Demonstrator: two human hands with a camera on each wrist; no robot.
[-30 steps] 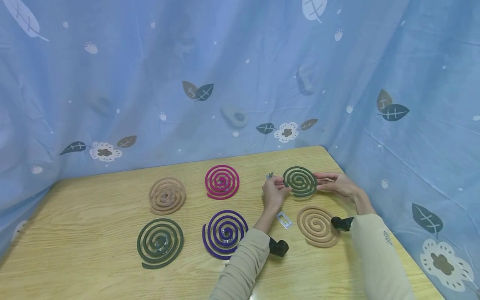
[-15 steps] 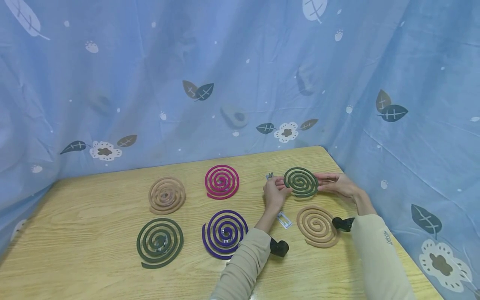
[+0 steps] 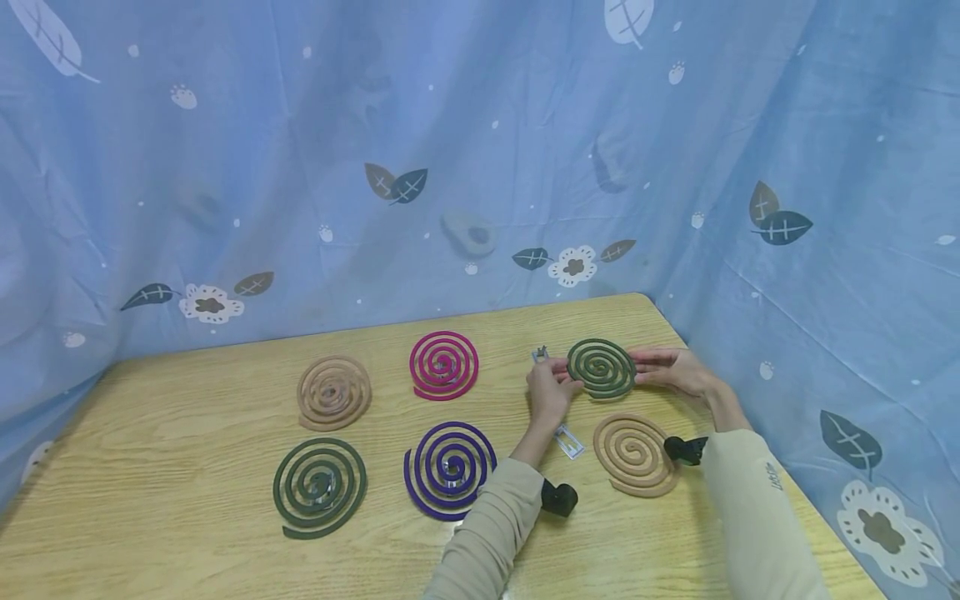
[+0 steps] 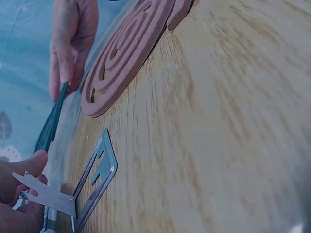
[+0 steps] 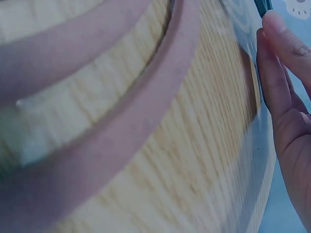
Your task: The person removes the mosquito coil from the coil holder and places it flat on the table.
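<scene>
A dark green mosquito coil (image 3: pixel 600 367) is held a little above the table's back right part, tilted. My left hand (image 3: pixel 550 392) pinches its left edge between thumb and fingers. On the opposite edge my right hand (image 3: pixel 671 369) grips it, thumb below and fingers behind; the right wrist view shows the thumb (image 5: pixel 274 22) on the coil's rim. Seen nearly edge-on in the left wrist view, the green coil (image 4: pixel 51 126) spans both hands. A metal coil stand (image 4: pixel 99 179) with raised prongs stands beside the left hand. Below the held coil lies a tan coil (image 3: pixel 634 451).
On the left half of the table (image 3: pixel 187 467) are a brown coil (image 3: pixel 333 392) and another green coil (image 3: pixel 321 487). A magenta coil (image 3: pixel 444 366) and a purple coil (image 3: pixel 452 471) lie nearer the middle. Another metal stand (image 3: pixel 540 354) shows behind the left hand. Blue curtains (image 3: pixel 480 167) border the table.
The green coil has sunk slightly and shifted a touch to the right, with both hands still holding its edges. The other coils have stayed in place.
</scene>
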